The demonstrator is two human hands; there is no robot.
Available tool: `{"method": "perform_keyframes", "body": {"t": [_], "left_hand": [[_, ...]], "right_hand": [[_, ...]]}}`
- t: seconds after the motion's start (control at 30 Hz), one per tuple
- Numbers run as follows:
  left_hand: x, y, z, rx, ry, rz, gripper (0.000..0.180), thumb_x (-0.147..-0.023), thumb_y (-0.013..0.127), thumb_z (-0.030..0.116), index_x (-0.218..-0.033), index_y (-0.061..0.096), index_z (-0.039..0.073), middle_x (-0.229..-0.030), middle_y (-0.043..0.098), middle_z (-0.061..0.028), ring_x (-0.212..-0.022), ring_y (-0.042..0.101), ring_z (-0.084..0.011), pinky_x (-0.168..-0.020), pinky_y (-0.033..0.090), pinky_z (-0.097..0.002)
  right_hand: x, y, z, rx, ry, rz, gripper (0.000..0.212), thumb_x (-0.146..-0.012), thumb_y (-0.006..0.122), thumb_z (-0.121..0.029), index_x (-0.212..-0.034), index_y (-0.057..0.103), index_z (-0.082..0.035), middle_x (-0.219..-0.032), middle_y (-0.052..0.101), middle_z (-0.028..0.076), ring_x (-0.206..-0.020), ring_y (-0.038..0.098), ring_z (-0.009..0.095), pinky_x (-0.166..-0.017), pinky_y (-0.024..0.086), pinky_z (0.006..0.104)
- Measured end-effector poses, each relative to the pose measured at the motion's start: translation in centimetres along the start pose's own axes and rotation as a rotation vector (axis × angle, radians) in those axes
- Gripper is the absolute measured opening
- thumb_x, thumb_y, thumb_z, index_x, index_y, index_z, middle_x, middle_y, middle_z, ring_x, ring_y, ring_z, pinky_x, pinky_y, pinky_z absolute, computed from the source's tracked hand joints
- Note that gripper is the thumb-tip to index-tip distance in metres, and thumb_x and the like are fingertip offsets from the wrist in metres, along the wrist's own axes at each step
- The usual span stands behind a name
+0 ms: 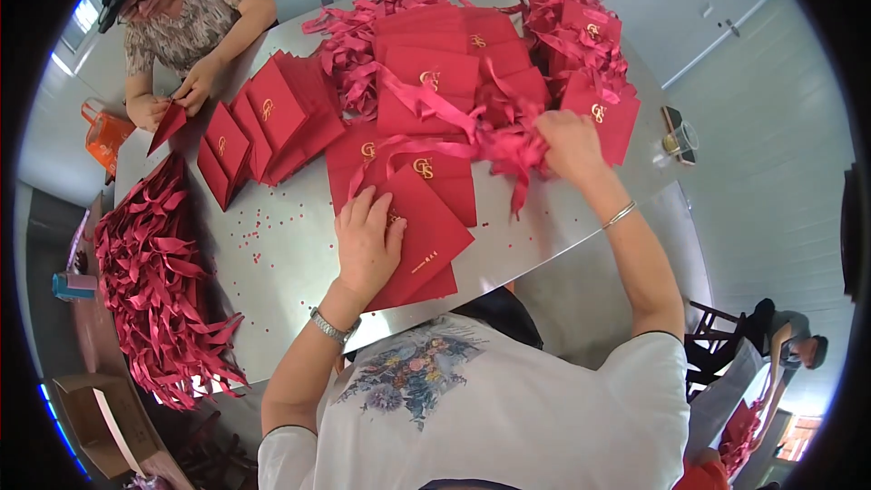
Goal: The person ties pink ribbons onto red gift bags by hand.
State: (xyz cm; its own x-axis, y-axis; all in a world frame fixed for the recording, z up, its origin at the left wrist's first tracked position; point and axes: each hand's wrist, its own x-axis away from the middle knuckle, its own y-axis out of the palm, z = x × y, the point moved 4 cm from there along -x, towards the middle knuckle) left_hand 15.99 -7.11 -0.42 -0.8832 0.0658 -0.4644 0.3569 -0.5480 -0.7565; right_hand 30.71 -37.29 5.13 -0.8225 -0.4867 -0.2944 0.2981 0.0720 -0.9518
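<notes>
My left hand (367, 236) lies on a flat red paper bag (425, 240) at the near edge of the table, its fingers spread over the upper left part. Gold print shows beside the fingers, and another bag's edge shows under it. Farther right, my right hand (570, 143) is closed round a tangle of pink ribbons (508, 141), slightly blurred; its fingertips are partly hidden. Two loose ribbon lengths trail left from the tangle across more red bags (426, 82) with gold print, which overlap in the middle of the table.
Ribboned bags (154, 290) pile up at the left edge; more ribbons (562, 18) heap at the far right. Folded bags (272, 118) stand near a co-worker (190, 27), who holds a red piece. A clear cup (680, 138) stands by the right edge. Red dots speckle the metal table (272, 290).
</notes>
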Motion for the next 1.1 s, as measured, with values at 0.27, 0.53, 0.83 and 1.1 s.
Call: {"method": "perform_keyframes", "body": {"t": [0.27,0.53,0.83,1.1], "left_hand": [[-0.9,-1.0,-0.4,0.003,-0.074,-0.119,0.047,-0.073,0.075,0.016,-0.116,0.06,0.003,-0.117,0.057,-0.0156,-0.111,0.051,-0.0348,-0.094,0.04,-0.0439],[-2.5,-2.5,-0.3,0.005,-0.143,-0.207,0.05,-0.07,0.077,0.014,-0.116,0.061,0.002,-0.111,0.059,-0.0166,-0.105,0.054,-0.035,-0.092,0.043,-0.0426],[-3.7,-2.8,0.0,0.016,-0.125,-0.2,0.038,-0.071,0.074,0.01,-0.106,0.065,-0.001,-0.091,0.06,-0.0159,-0.087,0.056,-0.034,-0.079,0.046,-0.0404],[-3.2,-4.3,1.0,0.096,-0.22,-0.183,0.035,-0.071,0.074,0.007,-0.102,0.063,-0.002,-0.095,0.062,-0.0162,-0.09,0.059,-0.0324,-0.081,0.048,-0.0396]], "right_hand": [[1.7,-4.3,-1.5,-0.159,0.103,-0.239,0.071,-0.073,0.07,-0.012,-0.139,0.043,-0.015,-0.149,0.033,0.019,-0.139,0.031,0.038,-0.106,0.03,0.0599],[8.2,-5.9,-7.3,-0.01,-0.301,-0.079,0.038,-0.081,0.056,-0.008,-0.119,0.057,-0.01,-0.136,0.05,0.012,-0.129,0.045,0.028,-0.108,0.032,0.0479],[13.3,-1.3,-8.4,-0.572,-0.313,0.062,0.019,-0.068,0.069,-0.006,-0.087,0.066,-0.009,-0.099,0.068,0.004,-0.096,0.063,0.025,-0.079,0.051,0.0361],[8.4,-1.3,-13.8,-1.076,0.051,0.144,0.005,-0.087,0.062,-0.002,-0.092,0.063,-0.001,-0.083,0.065,0.013,-0.076,0.063,0.03,-0.068,0.05,0.0381]]}}
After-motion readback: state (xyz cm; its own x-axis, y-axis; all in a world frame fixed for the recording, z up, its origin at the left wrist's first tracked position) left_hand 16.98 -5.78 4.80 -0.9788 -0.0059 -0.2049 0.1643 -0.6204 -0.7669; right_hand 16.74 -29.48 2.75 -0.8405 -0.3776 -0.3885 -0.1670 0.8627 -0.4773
